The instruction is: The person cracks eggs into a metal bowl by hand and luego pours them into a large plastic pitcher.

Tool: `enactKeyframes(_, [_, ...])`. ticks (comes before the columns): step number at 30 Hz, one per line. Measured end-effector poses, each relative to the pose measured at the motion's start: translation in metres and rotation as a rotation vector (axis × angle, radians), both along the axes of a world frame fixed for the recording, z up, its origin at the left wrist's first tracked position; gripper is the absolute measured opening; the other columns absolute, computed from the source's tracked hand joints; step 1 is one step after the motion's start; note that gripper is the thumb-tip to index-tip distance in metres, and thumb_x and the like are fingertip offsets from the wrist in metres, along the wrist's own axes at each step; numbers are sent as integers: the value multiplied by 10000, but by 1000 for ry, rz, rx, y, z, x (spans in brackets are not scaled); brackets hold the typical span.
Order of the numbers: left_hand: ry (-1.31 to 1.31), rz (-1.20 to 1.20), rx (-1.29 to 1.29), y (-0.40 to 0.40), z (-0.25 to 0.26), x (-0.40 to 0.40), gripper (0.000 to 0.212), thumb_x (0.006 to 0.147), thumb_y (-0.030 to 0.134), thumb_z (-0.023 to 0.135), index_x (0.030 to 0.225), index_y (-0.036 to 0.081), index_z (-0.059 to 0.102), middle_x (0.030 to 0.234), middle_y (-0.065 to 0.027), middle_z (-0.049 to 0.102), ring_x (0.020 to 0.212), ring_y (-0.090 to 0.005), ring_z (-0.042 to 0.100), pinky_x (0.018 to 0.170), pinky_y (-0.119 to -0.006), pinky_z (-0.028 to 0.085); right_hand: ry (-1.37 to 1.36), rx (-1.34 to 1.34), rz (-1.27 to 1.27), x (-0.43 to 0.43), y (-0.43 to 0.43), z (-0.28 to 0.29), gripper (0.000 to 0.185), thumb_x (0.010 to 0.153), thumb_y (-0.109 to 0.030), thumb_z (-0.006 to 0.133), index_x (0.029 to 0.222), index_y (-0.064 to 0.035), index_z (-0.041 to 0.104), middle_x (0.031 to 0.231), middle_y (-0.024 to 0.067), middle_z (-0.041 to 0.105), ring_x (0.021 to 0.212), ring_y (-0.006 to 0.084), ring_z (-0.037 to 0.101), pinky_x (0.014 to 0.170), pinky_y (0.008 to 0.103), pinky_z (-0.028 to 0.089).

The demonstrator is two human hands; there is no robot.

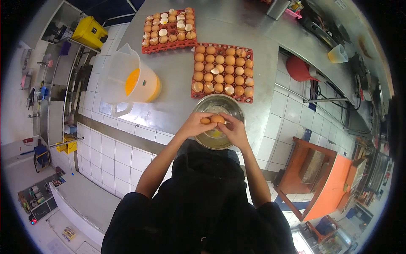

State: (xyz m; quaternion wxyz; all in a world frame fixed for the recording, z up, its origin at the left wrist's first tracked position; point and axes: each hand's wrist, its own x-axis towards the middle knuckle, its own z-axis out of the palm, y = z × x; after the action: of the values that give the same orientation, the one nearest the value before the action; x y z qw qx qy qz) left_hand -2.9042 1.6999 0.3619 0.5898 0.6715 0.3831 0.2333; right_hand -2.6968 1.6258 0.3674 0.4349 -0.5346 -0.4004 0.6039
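Note:
Over a stainless steel bowl (203, 143), my left hand (194, 124) and my right hand (235, 129) meet at their fingertips. A brown egg (218, 119) is held between the fingers of both. Another brown egg or piece of shell (205, 121) shows in my left hand's grasp; which it is, I cannot tell. Some yellow yolk (217, 133) is visible in the bowl below. Touching or nearly touching the bowl's far rim is a red egg tray (222, 99), with brown eggs and several broken shells in it.
On the steel table (174, 76), a translucent plastic jug (122, 71) with orange-yellow liquid stands at left. Farther back, a second red egg tray (168, 49) holds many cracked shells. A side counter at right carries a smaller plastic jug (338, 54). An orange cabinet (330, 184) stands at lower right.

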Motion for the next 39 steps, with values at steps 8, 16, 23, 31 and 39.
enactKeyframes(8, [205, -15, -96, 2, -6, 4, 425, 825, 201, 805, 1208, 23, 757, 918, -96, 779, 859, -101, 691, 807, -293, 561, -345, 69, 32, 2, 0, -4, 451, 921, -109, 787, 1357, -39, 696, 1060, 106, 781, 852, 104, 720, 777, 274, 582])
enactKeyframes(16, [200, -51, -25, 12, -5, 6, 432, 816, 199, 799, 1215, 40, 760, 940, -140, 783, 834, -139, 695, 828, -320, 561, -243, 28, 76, 18, 7, -10, 440, 914, -57, 750, 1350, -35, 697, 1049, 116, 788, 886, 105, 726, 808, 281, 594])
enactKeyframes(23, [381, -252, 12, 40, 24, 1, 481, 770, 218, 791, 1227, 69, 765, 933, -148, 773, 804, -211, 726, 807, -329, 562, -511, 323, 307, 38, 18, 20, 429, 887, 32, 710, 1296, -96, 731, 1238, 122, 749, 951, 249, 763, 838, 333, 623])
enactKeyframes(31, [326, -7, 297, 35, 16, -14, 347, 873, 225, 753, 1158, 28, 766, 893, -99, 769, 721, -168, 700, 711, -317, 575, -700, 308, 266, 47, 16, 38, 365, 925, -15, 729, 1274, -90, 656, 1260, 120, 710, 1009, 245, 738, 830, 369, 611])
enactKeyframes(39, [-140, -48, -833, 9, -8, -5, 361, 1047, 346, 648, 1241, 47, 703, 893, 13, 705, 680, -45, 608, 502, -180, 420, -37, 51, 174, 10, 14, 15, 415, 982, -87, 741, 1350, -28, 558, 1241, 107, 672, 1007, 172, 710, 868, 302, 568])
